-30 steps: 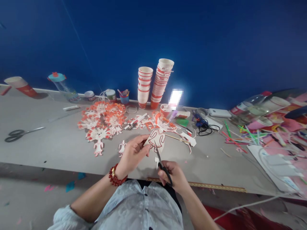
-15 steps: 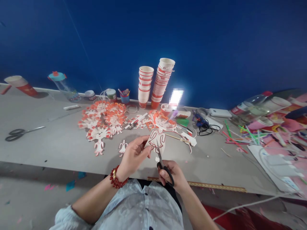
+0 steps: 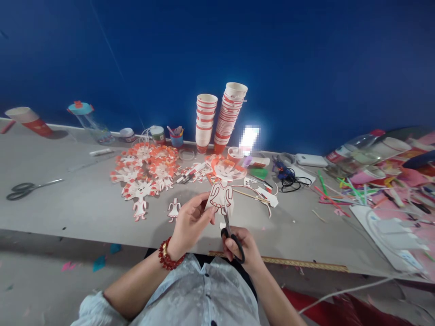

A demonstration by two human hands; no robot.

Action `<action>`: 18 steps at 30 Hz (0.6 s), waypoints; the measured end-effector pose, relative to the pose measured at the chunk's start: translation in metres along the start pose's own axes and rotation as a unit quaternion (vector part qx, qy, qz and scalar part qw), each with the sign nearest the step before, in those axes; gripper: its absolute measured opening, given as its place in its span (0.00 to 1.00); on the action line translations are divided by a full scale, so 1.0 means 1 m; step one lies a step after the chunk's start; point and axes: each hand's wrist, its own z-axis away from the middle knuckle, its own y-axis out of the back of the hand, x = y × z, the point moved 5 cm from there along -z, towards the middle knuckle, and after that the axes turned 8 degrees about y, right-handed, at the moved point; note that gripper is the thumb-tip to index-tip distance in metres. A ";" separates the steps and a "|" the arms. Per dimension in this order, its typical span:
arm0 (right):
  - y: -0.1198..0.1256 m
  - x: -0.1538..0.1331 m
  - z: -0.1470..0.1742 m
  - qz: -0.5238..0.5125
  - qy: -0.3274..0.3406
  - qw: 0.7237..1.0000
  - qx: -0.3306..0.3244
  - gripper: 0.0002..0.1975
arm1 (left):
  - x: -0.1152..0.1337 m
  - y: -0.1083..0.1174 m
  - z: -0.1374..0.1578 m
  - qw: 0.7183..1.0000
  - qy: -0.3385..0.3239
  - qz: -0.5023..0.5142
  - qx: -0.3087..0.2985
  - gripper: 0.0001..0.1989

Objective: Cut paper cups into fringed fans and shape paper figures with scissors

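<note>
Between the thumb and fingers of my left hand (image 3: 192,222) is a white paper doll (image 3: 220,195), held by its left edge. Its dress is outlined in dark red, and the head has an orange fringe of hair. My right hand (image 3: 242,246) grips black-handled scissors (image 3: 234,237), whose blades point up at the lower part of the dress, between the drawn legs and the right arm. A small headless paper dress figure (image 3: 174,210) lies on the table left of my left hand. Several finished-looking dolls with orange hair (image 3: 139,188) lie overlapping farther left.
Two tall stacks of paper cups (image 3: 206,122) stand by the blue wall. A second pair of scissors (image 3: 25,190) lies far left. Paper scraps, pens and a dark cable (image 3: 290,176) lie behind my hands. Bottles and colourful straws (image 3: 353,190) crowd the right side.
The scissors' blades have come closer together and shifted slightly at the dress's lower edge. The doll's head now faces up more clearly. My left hand keeps its hold.
</note>
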 end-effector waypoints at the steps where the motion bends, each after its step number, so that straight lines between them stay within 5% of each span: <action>1: 0.000 0.000 0.000 -0.002 0.000 1.000 0.002 0.30 | -0.001 0.000 0.000 1.000 0.000 0.003 0.001 0.14; 18: -0.002 -0.002 -0.003 0.023 0.013 0.999 0.032 0.30 | -0.008 0.000 0.002 1.000 -0.004 0.027 0.008 0.13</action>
